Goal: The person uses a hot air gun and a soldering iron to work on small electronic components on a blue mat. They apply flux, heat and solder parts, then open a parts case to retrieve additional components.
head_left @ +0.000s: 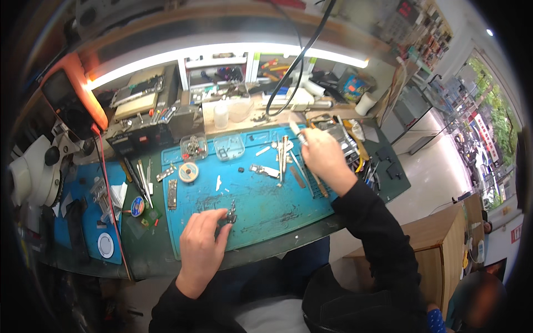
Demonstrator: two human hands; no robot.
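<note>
My left hand (201, 240) is closed over the near left of the blue work mat (250, 200). Between its thumb and fingertips it pinches a small dark electronic part (231, 216) with a thin shiny strip. My right hand (323, 157) reaches over the mat's far right side, its fingers closed around a slim white-ended tool (295, 130), whose exact kind I cannot make out. Several thin sticks (283, 158) lie just left of that hand. Left of the sticks is a silvery phone part (265, 170).
A solder spool (189, 172), a clear plastic box (229, 148) and a tray of small parts (194, 147) stand on the mat. A microscope (36, 172) and an orange-cased meter (72, 94) are at left. A black cable (302, 55) hangs overhead. Pliers and tools crowd the right.
</note>
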